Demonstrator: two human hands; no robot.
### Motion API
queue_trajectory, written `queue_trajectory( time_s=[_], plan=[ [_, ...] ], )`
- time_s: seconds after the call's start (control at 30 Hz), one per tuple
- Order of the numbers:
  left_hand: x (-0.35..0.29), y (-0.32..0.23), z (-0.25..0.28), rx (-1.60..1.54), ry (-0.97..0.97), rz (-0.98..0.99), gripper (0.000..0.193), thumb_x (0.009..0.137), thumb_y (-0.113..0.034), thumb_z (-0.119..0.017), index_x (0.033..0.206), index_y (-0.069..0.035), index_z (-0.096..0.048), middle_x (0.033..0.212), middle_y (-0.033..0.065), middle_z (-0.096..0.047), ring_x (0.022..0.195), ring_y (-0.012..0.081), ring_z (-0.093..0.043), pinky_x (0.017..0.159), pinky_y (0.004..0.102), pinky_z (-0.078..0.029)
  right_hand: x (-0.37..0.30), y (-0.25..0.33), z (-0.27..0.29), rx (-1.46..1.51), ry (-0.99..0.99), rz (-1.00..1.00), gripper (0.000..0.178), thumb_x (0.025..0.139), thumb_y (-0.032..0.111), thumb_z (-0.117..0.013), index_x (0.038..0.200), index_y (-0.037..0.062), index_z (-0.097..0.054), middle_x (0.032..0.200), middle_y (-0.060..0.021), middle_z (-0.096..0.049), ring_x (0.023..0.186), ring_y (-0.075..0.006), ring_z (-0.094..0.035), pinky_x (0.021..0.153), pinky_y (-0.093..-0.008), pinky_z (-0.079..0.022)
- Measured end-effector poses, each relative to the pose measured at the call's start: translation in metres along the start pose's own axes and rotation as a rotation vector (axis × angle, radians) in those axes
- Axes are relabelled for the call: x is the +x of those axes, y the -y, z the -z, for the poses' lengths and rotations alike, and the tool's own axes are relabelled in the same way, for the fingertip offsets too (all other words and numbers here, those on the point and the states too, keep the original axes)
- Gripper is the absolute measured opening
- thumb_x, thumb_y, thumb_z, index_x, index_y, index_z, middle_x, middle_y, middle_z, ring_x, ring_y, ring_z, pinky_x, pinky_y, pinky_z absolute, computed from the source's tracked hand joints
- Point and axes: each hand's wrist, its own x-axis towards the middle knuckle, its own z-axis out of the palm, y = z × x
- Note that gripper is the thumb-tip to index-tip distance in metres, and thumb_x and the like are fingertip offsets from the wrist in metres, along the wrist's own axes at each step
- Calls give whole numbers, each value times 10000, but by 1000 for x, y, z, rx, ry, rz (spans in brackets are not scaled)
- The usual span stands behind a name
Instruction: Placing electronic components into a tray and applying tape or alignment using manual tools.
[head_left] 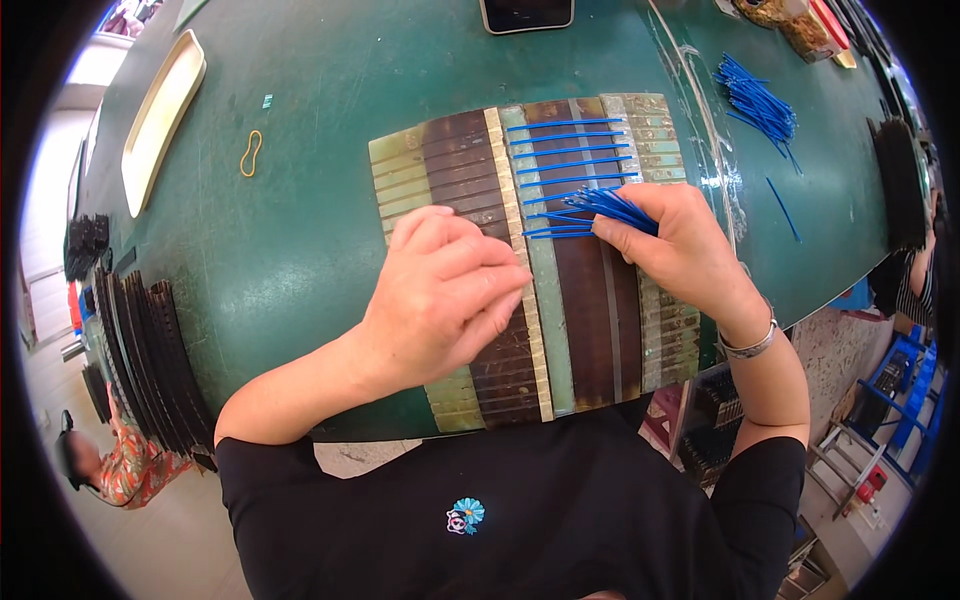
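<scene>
A grooved board (595, 340) in green, dark brown and grey bands lies in front of me. Across the far part of its right half, several short blue wires (575, 160) rest side by side in spaced rows. My right hand (690, 245) grips a bundle of blue wires (618, 207) between thumb and fingers, just above the lowest rows. Over the board's middle, by the pale ridged strip (537, 345), my left hand (445, 290) is closed with thumb and fingertips together. Whatever those fingertips hold, if anything, I cannot make out.
A loose pile of blue wires (760, 105) lies at the far right, with one stray wire (784, 210) nearer. On the green table (310, 230) are a rubber band (250, 154), a cream tray (165, 120) and a dark-screened device (528, 12). Stacked dark strips (150, 340) line the left edge.
</scene>
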Motion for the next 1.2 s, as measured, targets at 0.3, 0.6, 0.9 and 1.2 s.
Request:
queue_trajectory(
  time_s=[0.3,0.6,0.9,1.2],
  plan=[
    [-6,-7,-9,14,38,-30,283,688,-43,-753,962,-101,-708,1099,23,-676,929,230,-577,851,405,-443,2,-6,-8,-217,-108,121,132,843,94,-676,855,-24,-617,706,-191,-586,595,-334,-522,566,-361,-434],
    [6,-23,-13,248,158,49,362,716,-95,-738,1072,-77,-674,1252,72,-592,1083,255,-545,949,423,-402,-2,-13,18,-91,-255,-12,114,851,89,-663,861,-21,-638,648,-164,-558,544,-230,-527,555,-309,-427],
    [-6,-4,-2,38,34,114,367,723,-32,-706,1087,-63,-671,1196,55,-639,1034,268,-563,917,406,-424,-16,0,4,-135,-62,-13,147,814,152,-681,839,7,-685,677,-190,-607,608,-359,-582,561,-399,-450],
    [-3,-19,-13,156,96,21,326,729,-53,-705,1054,-63,-678,1151,48,-643,1028,255,-567,917,418,-415,-11,-8,-1,-156,-82,54,148,833,100,-681,861,-41,-648,656,-176,-567,542,-224,-531,558,-316,-429]
  ],
)
